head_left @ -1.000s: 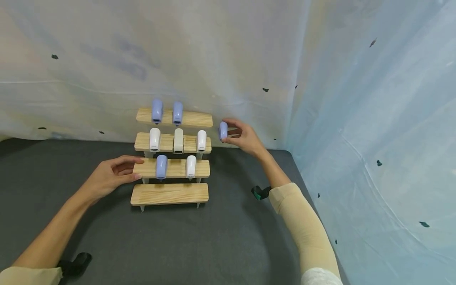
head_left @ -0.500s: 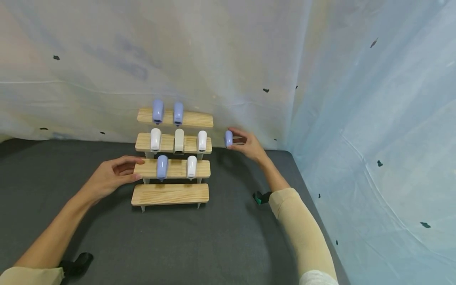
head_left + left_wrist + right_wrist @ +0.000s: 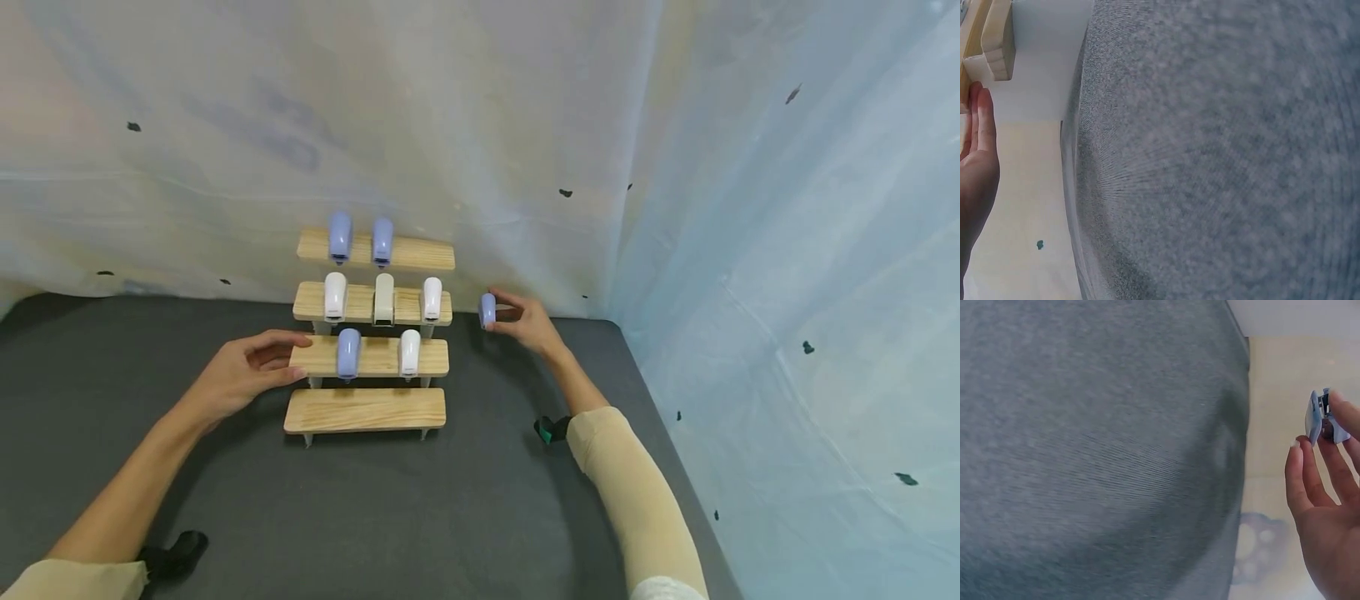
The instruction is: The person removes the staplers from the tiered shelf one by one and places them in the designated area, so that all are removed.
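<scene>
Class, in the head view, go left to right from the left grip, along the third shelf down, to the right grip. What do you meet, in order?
Left grip → shelved blue stapler → shelved white stapler → held blue stapler → right grip.

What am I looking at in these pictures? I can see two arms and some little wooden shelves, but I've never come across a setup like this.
There is no machine here: these are a person's own bare hands. The wide picture comes from a camera worn on the head, looking forward and down. The other two come from cameras on each wrist, so they show mostly dark grey surface with a hand at one edge.

On that surface stands a four-step wooden stand. Its upper three steps carry small stapler-like gadgets: three violet ones, three white ones and a beige one.

The left hand holds the left end of the second step up. The right hand pinches another violet gadget, off to the stand's right.
</scene>
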`<state>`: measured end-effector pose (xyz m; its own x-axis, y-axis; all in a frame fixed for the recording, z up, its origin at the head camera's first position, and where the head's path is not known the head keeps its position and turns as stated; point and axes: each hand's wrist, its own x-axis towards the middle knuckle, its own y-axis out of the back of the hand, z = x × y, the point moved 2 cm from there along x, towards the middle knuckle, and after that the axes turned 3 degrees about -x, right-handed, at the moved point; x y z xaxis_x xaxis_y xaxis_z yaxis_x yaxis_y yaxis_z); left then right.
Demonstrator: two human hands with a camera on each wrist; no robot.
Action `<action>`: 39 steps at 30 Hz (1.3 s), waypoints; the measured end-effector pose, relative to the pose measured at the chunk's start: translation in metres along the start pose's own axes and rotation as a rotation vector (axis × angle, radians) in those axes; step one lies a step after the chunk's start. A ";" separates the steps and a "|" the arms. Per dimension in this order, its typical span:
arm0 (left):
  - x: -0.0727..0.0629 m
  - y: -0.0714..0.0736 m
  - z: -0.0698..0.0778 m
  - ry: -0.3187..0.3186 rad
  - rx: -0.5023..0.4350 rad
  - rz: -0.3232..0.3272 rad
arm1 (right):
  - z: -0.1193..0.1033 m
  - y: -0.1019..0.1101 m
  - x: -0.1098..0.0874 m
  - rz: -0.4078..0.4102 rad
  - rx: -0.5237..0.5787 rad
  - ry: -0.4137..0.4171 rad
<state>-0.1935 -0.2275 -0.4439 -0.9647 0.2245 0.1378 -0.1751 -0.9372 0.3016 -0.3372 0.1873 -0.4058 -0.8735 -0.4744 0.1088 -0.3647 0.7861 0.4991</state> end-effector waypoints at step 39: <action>-0.002 0.000 -0.005 -0.008 -0.041 0.008 | 0.073 -0.023 0.005 0.085 -0.221 -0.115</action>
<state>-0.1927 -0.2288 -0.4487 -0.9644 0.2191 0.1480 -0.1754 -0.9490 0.2619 -0.3562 0.1959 -0.4796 -0.9335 -0.3524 0.0659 -0.2204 0.7092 0.6696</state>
